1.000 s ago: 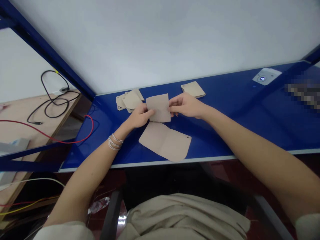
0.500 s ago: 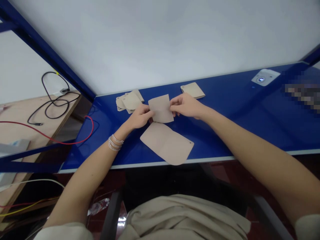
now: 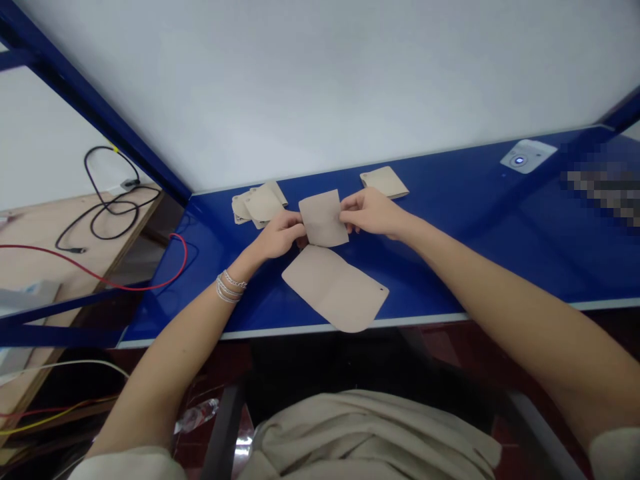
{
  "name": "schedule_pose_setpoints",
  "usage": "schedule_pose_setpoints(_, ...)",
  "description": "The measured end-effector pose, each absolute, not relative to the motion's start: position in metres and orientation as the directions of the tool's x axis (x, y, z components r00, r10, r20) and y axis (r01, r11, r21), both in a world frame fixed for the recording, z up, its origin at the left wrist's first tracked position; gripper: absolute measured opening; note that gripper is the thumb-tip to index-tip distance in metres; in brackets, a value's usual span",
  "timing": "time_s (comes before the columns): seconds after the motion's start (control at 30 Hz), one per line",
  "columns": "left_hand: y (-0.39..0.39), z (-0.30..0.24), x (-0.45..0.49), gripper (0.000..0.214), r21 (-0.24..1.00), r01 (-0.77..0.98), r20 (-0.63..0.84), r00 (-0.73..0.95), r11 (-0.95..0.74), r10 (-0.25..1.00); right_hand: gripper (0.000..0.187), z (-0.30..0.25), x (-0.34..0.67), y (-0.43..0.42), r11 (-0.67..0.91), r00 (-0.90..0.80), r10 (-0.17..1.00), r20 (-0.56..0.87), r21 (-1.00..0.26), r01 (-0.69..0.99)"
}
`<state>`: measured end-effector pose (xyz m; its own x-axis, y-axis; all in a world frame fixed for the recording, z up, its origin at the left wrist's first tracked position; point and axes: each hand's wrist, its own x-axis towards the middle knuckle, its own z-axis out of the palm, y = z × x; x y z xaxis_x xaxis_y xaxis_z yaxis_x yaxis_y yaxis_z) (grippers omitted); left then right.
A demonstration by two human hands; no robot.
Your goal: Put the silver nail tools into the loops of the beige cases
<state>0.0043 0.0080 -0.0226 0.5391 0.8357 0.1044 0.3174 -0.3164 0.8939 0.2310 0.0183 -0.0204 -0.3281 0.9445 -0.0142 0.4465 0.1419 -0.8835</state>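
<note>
Between my hands a small beige square piece (image 3: 325, 219), like leather or card, stands tilted above the table. My left hand (image 3: 280, 235) is closed at its left edge, thumb in front. At the right edge, my right hand (image 3: 373, 212) pinches it between thumb and fingers. Just below lies a larger beige flat piece (image 3: 335, 287) with a crease, a rounded end and a small hole at its right corner. Whether the two pieces are joined is unclear. Behind my left hand several folded beige pieces (image 3: 263, 202) overlap, and one folded beige piece (image 3: 385, 181) lies behind my right hand.
The blue table (image 3: 465, 260) meets a white wall (image 3: 350, 80). A white device (image 3: 529, 156) with a lit round display sits at the back right, near a blurred-out patch. Left, a wooden bench (image 3: 100, 220) carries a black cable (image 3: 107, 207); a red cable (image 3: 100, 275) crosses the table's left end.
Both hands keep their hold on the square piece. Only a very slight shift of the view and of my left fingers along its edge shows.
</note>
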Motion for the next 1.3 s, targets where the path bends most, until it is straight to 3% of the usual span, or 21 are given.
schedule_pose_setpoints(0.67, 0.0079, -0.0204, -0.0003, 0.017, 0.896, 0.277, 0.120, 0.603, -0.348, 0.789, 0.008, -0.0197, 0.2309, 0.0175, 0.145, -0.324, 0.946, -0.008, -0.884, 0.444)
schedule_pose_setpoints(1.3, 0.0110, -0.0279, -0.0001, 0.025, 0.812, 0.422, 0.151, 0.517, -0.404, 0.843, 0.009, -0.0187, 0.2297, 0.0154, 0.130, -0.412, 0.911, 0.007, -0.953, 0.273)
